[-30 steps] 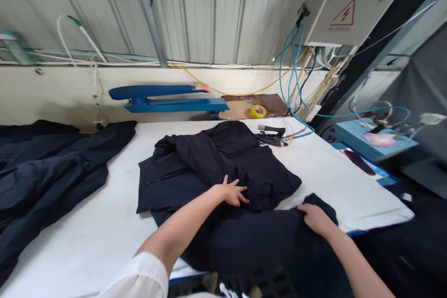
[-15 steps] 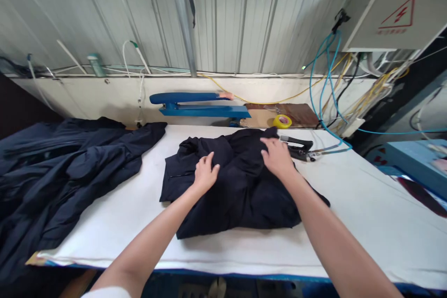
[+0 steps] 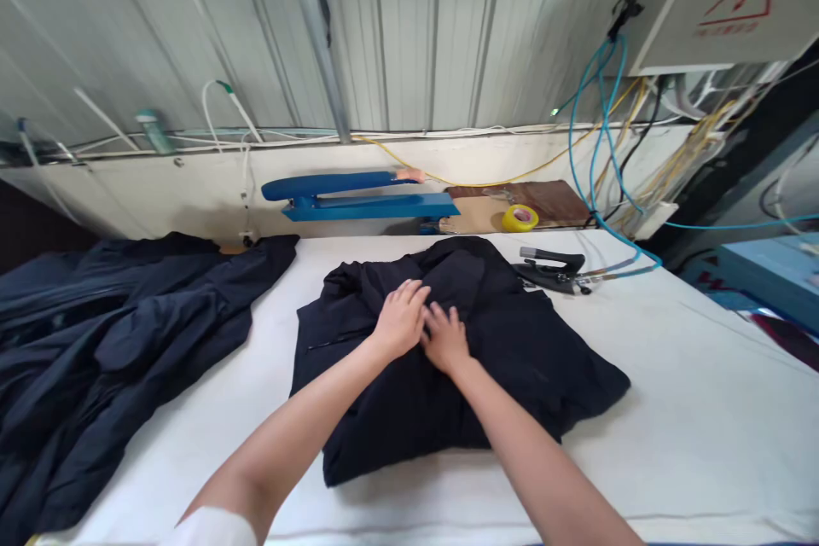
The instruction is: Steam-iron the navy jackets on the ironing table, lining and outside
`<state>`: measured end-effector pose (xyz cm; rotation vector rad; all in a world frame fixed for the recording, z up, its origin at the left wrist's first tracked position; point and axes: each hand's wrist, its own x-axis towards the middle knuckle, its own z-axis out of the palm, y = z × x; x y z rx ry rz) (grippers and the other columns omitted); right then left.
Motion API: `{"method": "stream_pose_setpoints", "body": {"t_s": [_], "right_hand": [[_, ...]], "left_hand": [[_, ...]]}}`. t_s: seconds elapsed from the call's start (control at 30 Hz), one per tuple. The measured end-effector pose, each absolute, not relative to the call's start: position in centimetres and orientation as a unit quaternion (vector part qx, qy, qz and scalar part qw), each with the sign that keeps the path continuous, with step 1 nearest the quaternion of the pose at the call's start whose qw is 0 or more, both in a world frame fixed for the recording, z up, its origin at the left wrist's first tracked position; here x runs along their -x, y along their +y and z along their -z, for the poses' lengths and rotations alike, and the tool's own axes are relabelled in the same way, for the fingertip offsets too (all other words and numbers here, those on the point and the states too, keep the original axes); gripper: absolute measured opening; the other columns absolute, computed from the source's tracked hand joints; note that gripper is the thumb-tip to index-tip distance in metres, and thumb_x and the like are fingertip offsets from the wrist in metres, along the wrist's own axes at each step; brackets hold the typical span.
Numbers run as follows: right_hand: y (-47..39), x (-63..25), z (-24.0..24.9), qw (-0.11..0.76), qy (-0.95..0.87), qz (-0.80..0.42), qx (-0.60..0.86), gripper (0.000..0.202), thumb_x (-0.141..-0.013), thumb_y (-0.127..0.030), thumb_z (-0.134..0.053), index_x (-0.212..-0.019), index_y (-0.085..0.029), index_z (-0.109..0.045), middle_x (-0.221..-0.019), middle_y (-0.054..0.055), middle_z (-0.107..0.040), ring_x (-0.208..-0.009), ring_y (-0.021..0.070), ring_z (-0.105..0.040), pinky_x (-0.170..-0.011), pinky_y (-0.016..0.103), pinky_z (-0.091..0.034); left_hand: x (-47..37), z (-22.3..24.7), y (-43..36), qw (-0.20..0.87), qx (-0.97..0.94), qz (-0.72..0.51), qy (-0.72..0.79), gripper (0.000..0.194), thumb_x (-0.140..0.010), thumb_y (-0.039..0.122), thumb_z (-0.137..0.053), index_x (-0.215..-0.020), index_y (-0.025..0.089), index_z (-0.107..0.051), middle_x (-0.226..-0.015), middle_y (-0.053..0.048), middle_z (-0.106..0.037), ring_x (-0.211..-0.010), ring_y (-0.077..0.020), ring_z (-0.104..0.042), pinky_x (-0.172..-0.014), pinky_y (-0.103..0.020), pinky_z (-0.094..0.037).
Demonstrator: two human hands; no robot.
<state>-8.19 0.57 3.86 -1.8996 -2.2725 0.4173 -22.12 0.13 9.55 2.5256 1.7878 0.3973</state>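
A dark navy jacket (image 3: 505,358), partly folded, lies on the white-covered table (image 3: 691,426) in front of me. On its middle rest both of my hands, close together. My left hand (image 3: 402,320) has its fingers stretched across the cloth, their tips beside my right hand (image 3: 446,339). The right fingers are apart and slightly bent on the fabric, and its thumb side is near the left fingertips. The undersides of both hands are hidden. Beyond the jacket's right back edge sits a black-handled iron (image 3: 554,269).
Another dark garment (image 3: 121,350) covers the table's left side. At the back are a blue sleeve board (image 3: 371,206) and a roll of yellow tape (image 3: 519,217). Blue hoses (image 3: 605,128) hang beneath an electrical box (image 3: 723,8) to the iron. A blue box (image 3: 768,273) stands right.
My right hand has moved left from the jacket's back right to its middle. My left hand has shifted slightly right. The jacket's right part now spreads further out, and the view has shifted.
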Motion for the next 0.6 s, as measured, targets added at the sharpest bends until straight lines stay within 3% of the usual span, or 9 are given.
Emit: {"method": "stream_pose_setpoints", "body": {"t_s": [0.1, 0.17, 0.23, 0.33, 0.47, 0.53, 0.6], "right_hand": [[-1.0, 9.6, -2.4, 0.021, -0.797, -0.191, 0.573, 0.058, -0.077, -0.052, -0.038, -0.131, -0.03, -0.035, -0.142, -0.001, -0.023, -0.129, 0.0331, 0.002, -0.1, 0.053, -0.006], [-1.6, 8.3, -2.5, 0.027, -0.801, -0.222, 0.556, 0.054, -0.078, -0.05, -0.038, -0.129, -0.033, -0.037, -0.141, -0.002, -0.025, -0.13, 0.0299, -0.003, -0.101, 0.049, -0.009], [-2.0, 5.7, -3.2, 0.053, -0.787, -0.227, 0.571, 0.052, -0.079, -0.046, -0.038, -0.129, -0.032, -0.037, -0.141, -0.001, -0.024, -0.13, 0.0259, -0.009, -0.101, 0.043, -0.015], [-2.7, 1.3, -4.3, 0.062, -0.706, -0.183, 0.682, 0.059, -0.076, -0.047, -0.044, -0.131, -0.026, -0.036, -0.14, 0.005, -0.025, -0.127, 0.0289, -0.015, -0.1, 0.042, -0.02], [-4.8, -3.4, -4.1, 0.017, -0.554, -0.148, 0.819, 0.068, -0.072, -0.051, -0.049, -0.13, -0.019, -0.036, -0.129, 0.015, -0.037, -0.115, 0.0336, -0.035, -0.09, 0.045, -0.031], [-6.1, -5.3, -3.8, 0.015, -0.468, -0.117, 0.876, 0.076, -0.069, -0.058, -0.049, -0.13, -0.015, -0.036, -0.124, 0.02, -0.04, -0.111, 0.0356, -0.04, -0.085, 0.047, -0.035], [-7.5, -7.0, -3.5, 0.018, -0.372, -0.145, 0.916, 0.087, -0.062, -0.069, -0.046, -0.125, -0.009, -0.041, -0.116, 0.025, -0.047, -0.106, 0.0375, -0.046, -0.08, 0.049, -0.038]], "left_hand": [[20.7, -7.8, 3.3, 0.025, -0.83, -0.063, 0.554, 0.043, -0.085, 0.04, -0.031, -0.126, 0.029, -0.038, -0.119, -0.007, -0.053, -0.115, -0.0248, -0.042, -0.098, -0.051, -0.023], [20.6, -6.6, 6.0, 0.067, -0.793, 0.01, 0.605, 0.041, -0.083, 0.042, -0.034, -0.113, 0.021, -0.052, -0.098, -0.011, -0.063, -0.098, -0.0263, -0.055, -0.091, -0.051, -0.031], [20.8, -5.9, 9.4, 0.074, -0.779, 0.034, 0.621, 0.036, -0.079, 0.041, -0.043, -0.096, 0.015, -0.061, -0.091, -0.014, -0.063, -0.091, -0.0278, -0.057, -0.085, -0.046, -0.037], [20.3, -6.3, 15.0, 0.051, -0.786, -0.018, 0.616, 0.033, -0.074, 0.037, -0.05, -0.095, 0.013, -0.058, -0.102, -0.015, -0.058, -0.1, -0.0281, -0.052, -0.083, -0.038, -0.039], [18.1, -6.7, 21.6, 0.084, -0.758, -0.2, 0.615, 0.034, -0.076, 0.024, -0.045, -0.108, 0.014, -0.049, -0.112, -0.01, -0.054, -0.107, -0.0188, -0.047, -0.089, -0.027, -0.037], [17.3, -5.9, 23.8, 0.141, -0.784, -0.2, 0.57, 0.046, -0.074, 0.027, -0.05, -0.119, 0.018, -0.041, -0.124, -0.007, -0.046, -0.115, -0.0182, -0.041, -0.095, -0.026, -0.032], [16.9, -4.4, 25.2, 0.192, -0.798, -0.133, 0.556, 0.071, -0.067, 0.037, -0.06, -0.129, 0.021, -0.03, -0.133, -0.008, -0.037, -0.121, -0.0226, -0.034, -0.099, -0.031, -0.029]]}}
